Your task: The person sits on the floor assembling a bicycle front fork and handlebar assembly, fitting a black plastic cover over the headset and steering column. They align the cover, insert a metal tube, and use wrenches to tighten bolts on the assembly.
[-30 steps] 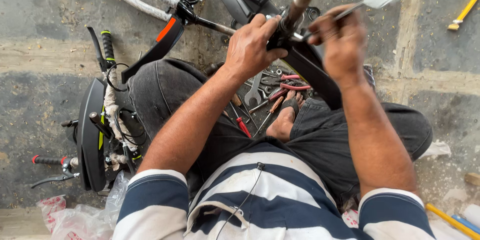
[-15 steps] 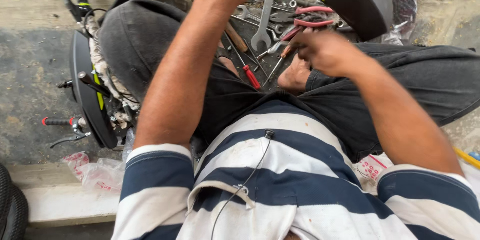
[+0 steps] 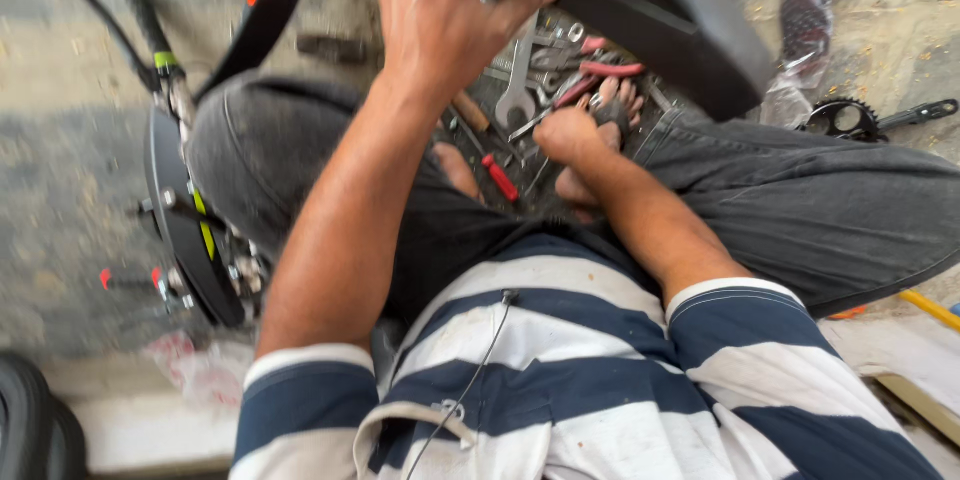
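Head view: looks straight down on a seated person with legs crossed on a concrete floor, tools heaped between the knees.
Left hand: the left hand is raised near the top edge, fingers wrapped and thumb pressed against a black bicycle part, a broad dark piece that slants from upper left down to the right.
Left grip: pressed together on the upper end of that part; the fingertips are hidden behind it.
Right hand: the right hand sits low, down in the tool pile, knuckles up and fingers curled into a loose fist; whether it pinches anything I cannot tell.
Key relation: the pile lies directly under and just ahead of the right hand, well below the left hand; the right hand is the nearer one by far.
Spanner: a silver spanner lies with its long axis running away from the body, just left of the right hand and near it.
Pliers: red-handled pliers lie just beyond the right hand, handles pointing right.
Screwdriver: a red-handled screwdriver lies nearer the body, slanting down to the right.
Surroundings: a black wheel stands on the left beside the knee; a chainring with crank lies on the right, well apart from both hands.
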